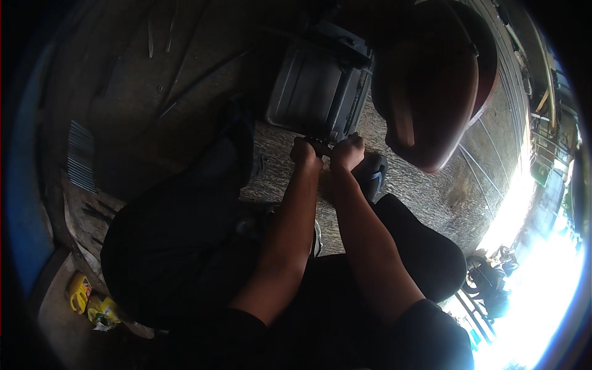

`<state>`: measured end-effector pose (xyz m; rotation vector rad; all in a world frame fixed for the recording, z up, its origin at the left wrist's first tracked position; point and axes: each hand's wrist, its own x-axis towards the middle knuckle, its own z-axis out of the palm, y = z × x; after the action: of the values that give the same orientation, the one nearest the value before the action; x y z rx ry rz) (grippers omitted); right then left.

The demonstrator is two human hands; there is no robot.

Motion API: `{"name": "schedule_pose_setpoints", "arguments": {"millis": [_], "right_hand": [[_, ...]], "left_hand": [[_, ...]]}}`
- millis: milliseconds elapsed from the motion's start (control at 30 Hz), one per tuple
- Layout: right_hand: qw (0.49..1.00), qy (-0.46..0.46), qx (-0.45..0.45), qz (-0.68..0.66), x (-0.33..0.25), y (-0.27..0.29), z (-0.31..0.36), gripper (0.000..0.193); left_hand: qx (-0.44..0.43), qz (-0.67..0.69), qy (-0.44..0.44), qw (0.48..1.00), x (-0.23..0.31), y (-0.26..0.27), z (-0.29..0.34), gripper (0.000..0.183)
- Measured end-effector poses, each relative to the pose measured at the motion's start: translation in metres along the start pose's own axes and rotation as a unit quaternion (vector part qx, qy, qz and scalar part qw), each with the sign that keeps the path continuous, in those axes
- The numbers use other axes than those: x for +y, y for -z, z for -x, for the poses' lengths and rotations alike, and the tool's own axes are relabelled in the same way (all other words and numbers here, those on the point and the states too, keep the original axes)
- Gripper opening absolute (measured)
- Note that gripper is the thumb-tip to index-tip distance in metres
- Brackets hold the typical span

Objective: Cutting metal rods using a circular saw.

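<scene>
My left hand [306, 152] and my right hand [348, 152] are close together in front of me, both with curled fingers. Between them is a small dark piece [320, 147], too dim to name, at the near end of a grey metal, box-shaped part [302, 86]. A long ribbed edge [356, 98] runs along the right side of that part, beyond my right hand. Shadow hides my fingertips and exactly how they grip.
A large dark red rounded shell [431, 92] stands to the right of the metal part. My shoe [372, 176] rests on the rough floor [431, 197]. Thin rods [481, 169] lie at the right, and a yellow object [80, 292] lies at the lower left.
</scene>
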<state>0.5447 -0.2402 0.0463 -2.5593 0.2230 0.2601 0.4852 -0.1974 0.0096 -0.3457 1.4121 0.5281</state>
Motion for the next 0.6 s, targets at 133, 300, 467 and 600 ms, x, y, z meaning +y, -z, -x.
{"name": "schedule_pose_setpoints", "arguments": {"millis": [133,300,467,600], "right_hand": [[1.000,0.002,-0.012,0.004,-0.003,0.003,0.004,0.039],[0.998,-0.058,-0.015,0.015,-0.016,0.012,0.009,0.037],[0.998,0.001,-0.028,0.058,-0.010,0.010,0.008,0.033],[0.997,0.018,-0.026,0.065,0.002,-0.002,0.001,0.032]], "left_hand": [[0.003,-0.173,-0.096,0.980,0.001,0.008,0.007,0.034],[0.014,-0.349,-0.190,0.918,-0.001,0.009,0.012,0.033],[0.074,-0.320,-0.166,0.930,0.000,0.008,0.018,0.033],[0.039,-0.120,-0.111,0.986,0.002,0.003,0.021,0.033]]}}
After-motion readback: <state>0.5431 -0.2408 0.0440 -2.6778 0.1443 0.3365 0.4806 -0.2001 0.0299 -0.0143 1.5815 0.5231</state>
